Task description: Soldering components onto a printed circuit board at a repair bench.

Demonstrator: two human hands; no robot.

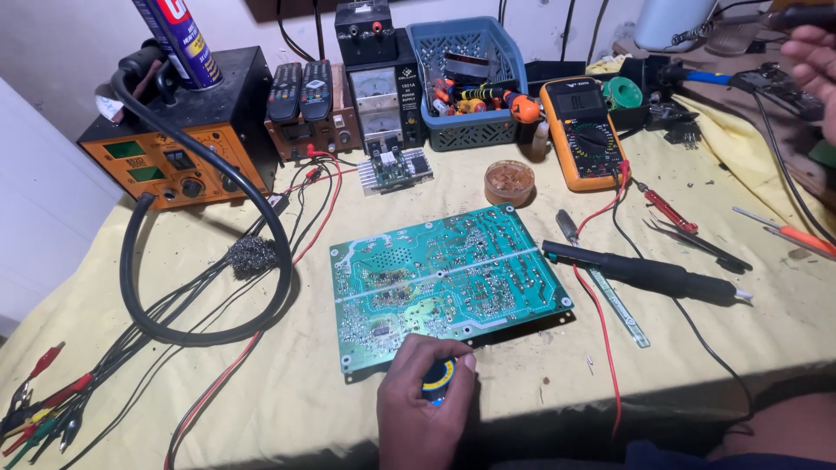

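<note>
Nearest, left hand point(416, 409) clenched around small blue-and-yellow spool point(438, 377), touching near edge of green circuit board point(448, 274) on yellow cloth point(287, 392). Right hand point(814, 61) far right, grip unclear. Black soldering iron point(649, 274) beside board. Round flux tin point(509, 182) behind.

Circuit board point(448, 278) lies mid-table; multimeter point(583, 130) behind; soldering iron point(649, 274) right.

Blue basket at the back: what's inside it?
The blue basket holds screwdrivers with orange, yellow and red handles, plus a flat ribbon cable. Whatever lies beneath them is covered.
</note>
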